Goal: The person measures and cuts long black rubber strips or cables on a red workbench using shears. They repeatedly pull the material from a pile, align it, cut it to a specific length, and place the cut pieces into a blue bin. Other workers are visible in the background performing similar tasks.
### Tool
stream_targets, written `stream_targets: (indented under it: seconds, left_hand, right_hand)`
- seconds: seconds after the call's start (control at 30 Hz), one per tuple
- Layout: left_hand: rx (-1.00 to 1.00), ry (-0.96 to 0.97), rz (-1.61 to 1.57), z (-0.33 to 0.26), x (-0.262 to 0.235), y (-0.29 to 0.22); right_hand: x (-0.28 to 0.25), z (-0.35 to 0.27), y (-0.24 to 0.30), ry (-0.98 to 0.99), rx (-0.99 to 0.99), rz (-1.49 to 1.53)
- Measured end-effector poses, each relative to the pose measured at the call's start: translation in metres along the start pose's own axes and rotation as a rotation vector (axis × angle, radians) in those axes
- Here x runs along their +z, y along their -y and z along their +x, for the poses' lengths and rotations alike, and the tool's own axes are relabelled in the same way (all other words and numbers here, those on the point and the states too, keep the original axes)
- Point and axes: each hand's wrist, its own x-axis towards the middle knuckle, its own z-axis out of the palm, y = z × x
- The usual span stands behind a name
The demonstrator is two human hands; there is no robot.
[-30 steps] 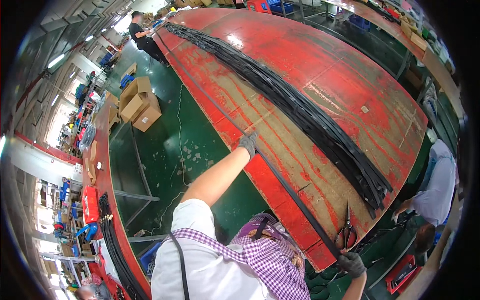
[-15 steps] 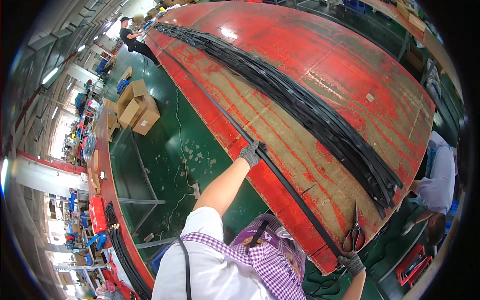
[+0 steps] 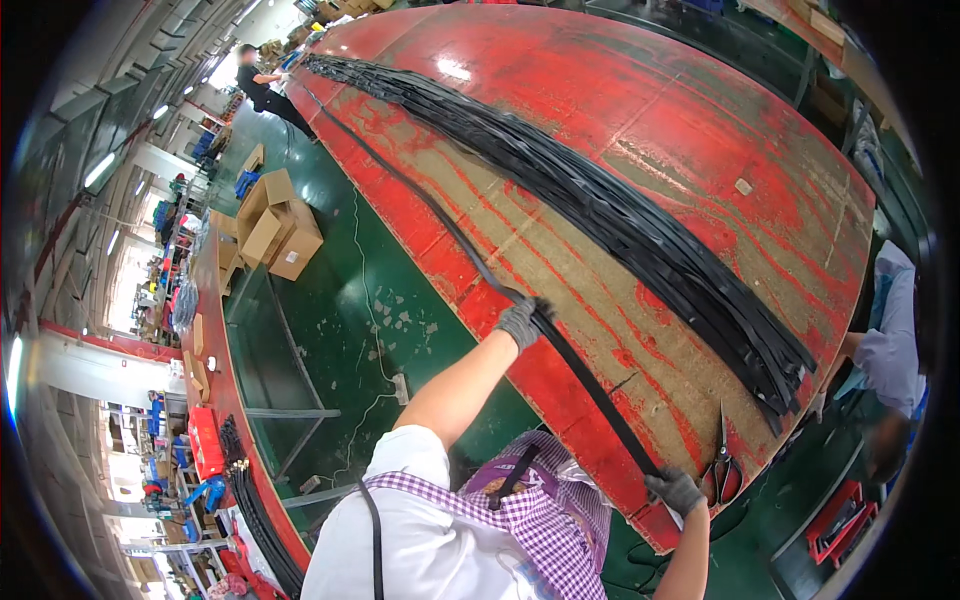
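Observation:
A long flat black strip (image 3: 598, 396) runs along the near-left edge of the red worn table (image 3: 640, 110). My left hand (image 3: 521, 323), in a grey glove, is closed round the strip partway along. My right hand (image 3: 677, 491), gloved too, grips it close to the table's near corner. Between my hands the strip is straight; beyond the left hand it curves slightly toward the far end. A pair of scissors (image 3: 722, 456) with dark handles lies just right of my right hand, blades pointing away. Farther in, a thick bundle of similar black strips (image 3: 680, 285) stretches along the table.
At the table's far end stands a person (image 3: 262, 90) in black. Another person (image 3: 888, 345) in a light top is at the right edge. Left, on the green floor, sit an open cardboard box (image 3: 290, 240) and a white cable. A red toolbox (image 3: 838, 522) lies lower right.
My right hand has moved up and left from the table corner, closer to my left hand, which shifted slightly right. Beyond the left hand, the strip went from nearly straight to slack and curved.

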Motion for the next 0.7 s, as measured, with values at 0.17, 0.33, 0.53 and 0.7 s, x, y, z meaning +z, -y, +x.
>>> stream_targets:
  seconds: [0.17, 0.33, 0.53, 0.7]
  left_hand:
    - [-0.027, 0.108, 0.186, 0.010, -0.038, -0.014]
    - [-0.296, 0.006, 0.360, -0.030, -0.045, 0.053]
    - [-0.351, 0.025, 0.567, -0.051, -0.027, 0.069]
    - [-0.459, 0.082, 0.457, -0.069, -0.024, 0.109]
  right_hand:
    - [-0.014, -0.044, -0.073, -0.135, 0.114, 0.266]
    - [-0.020, -0.048, -0.116, -0.154, 0.100, 0.405]
    - [-0.023, -0.041, -0.161, -0.341, 0.079, 0.216]
    - [-0.004, -0.027, -0.109, -0.440, -0.051, -0.062]
